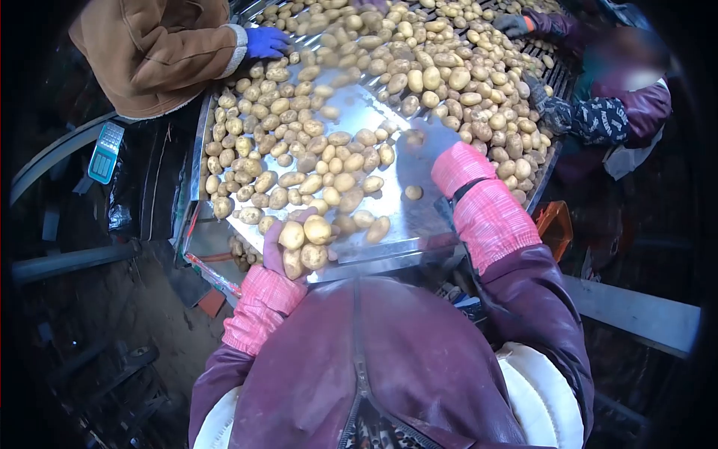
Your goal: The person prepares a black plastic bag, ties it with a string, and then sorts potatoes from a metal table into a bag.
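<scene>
Many potatoes (344, 182) lie on a shiny metal table (363, 105) in front of me. At its near left edge, my left hand (272, 251), in a purple glove, curls round several potatoes (305, 245) gathered against it. My right hand (437, 141) is over the right part of the metal, its grey glove smeared by motion and its fingers indistinct. Beside it is the edge of the large potato heap (479, 82), and a single potato (413, 192) lies just below it. Pink sleeve covers reach up both my wrists.
At the upper left a person in a brown coat has a blue-gloved hand (267, 43) on the potatoes. Another person's gloved hands (511, 25) are at the right of the heap. An orange crate (553, 228) stands at right; a turquoise calculator-like device (106, 153) lies at left.
</scene>
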The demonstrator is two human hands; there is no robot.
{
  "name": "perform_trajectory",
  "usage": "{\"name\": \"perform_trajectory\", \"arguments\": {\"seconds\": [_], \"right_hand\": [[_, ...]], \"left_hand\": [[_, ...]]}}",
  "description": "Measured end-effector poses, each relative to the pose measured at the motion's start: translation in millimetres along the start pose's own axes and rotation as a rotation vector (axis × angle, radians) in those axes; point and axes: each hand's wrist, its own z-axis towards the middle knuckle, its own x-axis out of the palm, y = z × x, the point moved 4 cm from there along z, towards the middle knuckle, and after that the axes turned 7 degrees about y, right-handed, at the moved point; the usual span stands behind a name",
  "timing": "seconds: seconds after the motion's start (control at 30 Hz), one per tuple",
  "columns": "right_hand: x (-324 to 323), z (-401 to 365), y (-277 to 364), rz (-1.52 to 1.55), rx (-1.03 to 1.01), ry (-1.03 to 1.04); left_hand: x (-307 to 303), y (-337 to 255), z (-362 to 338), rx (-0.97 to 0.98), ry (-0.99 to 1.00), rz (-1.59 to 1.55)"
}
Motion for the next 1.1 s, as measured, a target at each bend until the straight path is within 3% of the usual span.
{"name": "perform_trajectory", "arguments": {"seconds": [0.03, 0.13, 0.17, 0.27, 0.4, 0.43, 0.5, 0.6, 0.63, 0.7, 0.77, 0.8, 0.83, 0.87, 0.9, 0.93, 1.07, 1.1], "right_hand": [[6, -7, 3, 0.064, 0.006, 0.038], [9, -36, 13, -0.029, -0.148, 0.112], [19, -34, 9, -0.083, -0.193, 0.082], [12, -54, 1, 0.11, -0.146, 0.088], [10, -111, -11, 1.683, -0.197, 0.146], [3, -136, -12, 1.754, -0.206, 0.016], [-11, -192, -8, 1.806, 0.024, 0.035], [38, -182, -15, 2.066, -0.232, 0.018], [67, -152, -15, 2.099, -0.267, 0.003], [73, -159, -18, 2.022, -0.163, -0.059], [26, -207, -14, 1.791, 0.09, -0.133], [16, -223, -13, 1.877, 0.059, -0.1], [10, -242, -17, 1.962, 0.024, -0.071], [10, -258, -26, 2.043, -0.009, -0.046], [32, -259, -45, 1.99, -0.191, -0.051], [36, -273, -53, 2.077, -0.145, -0.044], [56, -335, -88, 2.323, -0.011, -0.045], [71, -349, -96, 2.341, -0.016, -0.072]], "left_hand": [[1, 2, -2, 0.035, -0.059, -0.01], [-5, 0, -1, -0.037, 0.177, 0.005], [-6, 3, 0, 0.041, 0.06, 0.035], [-3, 3, -2, 0.045, -0.008, 0.113], [22, 16, -12, -0.094, 0.263, 0.186], [23, 22, -10, -0.086, 0.142, 0.258], [46, 44, -7, -0.144, 0.214, 0.212], [73, 83, -1, -0.207, 0.18, 0.204], [77, 95, 0, -0.266, 0.254, 0.183], [71, 113, 5, -0.358, 0.344, 0.216], [62, 128, 13, -0.409, 0.354, 0.214], [62, 132, 13, -0.435, 0.353, 0.213], [60, 141, 15, -0.283, 0.104, 0.239], [69, 152, 13, -0.372, 0.223, 0.19], [78, 164, 12, -0.469, 0.34, 0.135], [88, 176, 8, -0.573, 0.457, 0.076], [101, 224, 16, -0.575, 0.102, 0.254], [109, 240, 15, -0.644, 0.127, 0.256]]}}
